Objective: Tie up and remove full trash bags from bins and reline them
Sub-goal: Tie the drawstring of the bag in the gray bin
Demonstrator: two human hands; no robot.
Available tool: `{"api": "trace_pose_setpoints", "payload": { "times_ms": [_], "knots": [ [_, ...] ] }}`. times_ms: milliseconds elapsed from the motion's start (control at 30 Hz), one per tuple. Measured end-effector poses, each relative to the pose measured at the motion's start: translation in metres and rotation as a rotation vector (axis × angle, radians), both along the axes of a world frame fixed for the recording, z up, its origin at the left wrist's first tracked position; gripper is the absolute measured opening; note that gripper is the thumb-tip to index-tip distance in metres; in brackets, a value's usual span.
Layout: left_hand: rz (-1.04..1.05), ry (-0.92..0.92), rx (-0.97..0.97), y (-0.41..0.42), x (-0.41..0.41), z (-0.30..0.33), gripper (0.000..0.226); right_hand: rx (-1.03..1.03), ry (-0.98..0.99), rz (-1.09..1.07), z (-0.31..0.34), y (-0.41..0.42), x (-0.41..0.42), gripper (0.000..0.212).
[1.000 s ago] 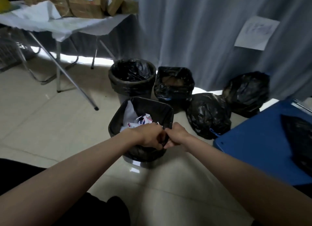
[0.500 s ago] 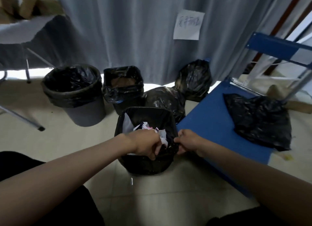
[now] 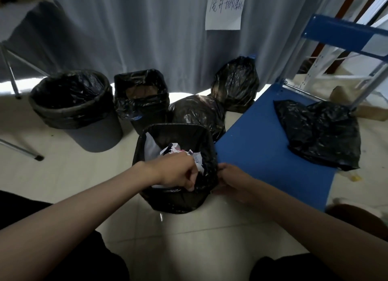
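Trash bag, full of crumpled paper, lines the bin at frame centre. Left hand and right hand each pinch its near rim; best to gather the rim evenly inward before knotting.

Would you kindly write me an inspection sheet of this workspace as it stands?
Surface: pale tiled floor.
Job's things: near bin, black liner on, paper waste inside; round lined bin; square lined bin; two filled bags behind; loose bag on blue chair.
Clutter: small yellow scrap on floor.
Grips: left hand and right hand each pinch the liner at the near rim.
Cables: nothing seen.
Surroundings: grey curtain with handwritten paper sign; table legs at left.
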State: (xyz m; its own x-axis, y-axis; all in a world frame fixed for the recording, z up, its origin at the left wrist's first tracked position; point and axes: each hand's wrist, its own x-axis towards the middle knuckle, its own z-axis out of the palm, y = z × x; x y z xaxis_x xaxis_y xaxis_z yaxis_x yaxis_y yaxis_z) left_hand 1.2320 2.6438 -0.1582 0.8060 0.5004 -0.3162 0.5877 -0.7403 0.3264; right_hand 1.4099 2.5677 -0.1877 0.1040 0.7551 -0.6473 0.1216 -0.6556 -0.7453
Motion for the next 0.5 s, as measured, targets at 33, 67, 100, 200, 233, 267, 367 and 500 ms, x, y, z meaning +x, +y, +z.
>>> {"api": "trace_pose_setpoints", "payload": {
  "times_ms": [33,67,100,200,233,267,367,500],
  "knots": [
    [0.004,-0.012,-0.008,0.000,0.000,-0.001,0.006,-0.018,0.032,-0.030,-0.001,-0.002,-0.002,0.033],
    [0.007,-0.029,-0.025,0.000,0.000,-0.002,0.006,-0.035,0.058,-0.052,-0.005,-0.004,-0.003,0.028],
    [0.009,-0.048,-0.044,0.000,-0.002,-0.002,0.005,-0.048,0.067,-0.061,-0.009,-0.007,-0.003,0.023],
    [0.020,-0.093,-0.082,0.001,-0.007,-0.004,0.003,-0.072,0.102,-0.059,-0.022,-0.015,-0.002,0.024],
    [0.026,-0.105,-0.091,0.001,-0.008,-0.005,0.003,-0.077,0.128,-0.062,-0.025,-0.017,-0.003,0.025],
    [0.029,-0.117,-0.095,0.001,-0.009,-0.005,0.003,-0.081,0.150,-0.058,-0.028,-0.018,-0.004,0.025],
    [0.034,-0.126,-0.079,-0.001,-0.012,-0.007,0.004,-0.075,0.171,-0.051,-0.034,-0.021,-0.008,0.025],
    [0.054,-0.196,-0.055,-0.005,-0.013,-0.011,0.012,-0.045,0.156,-0.121,-0.038,-0.021,-0.009,0.025]
  ]
}}
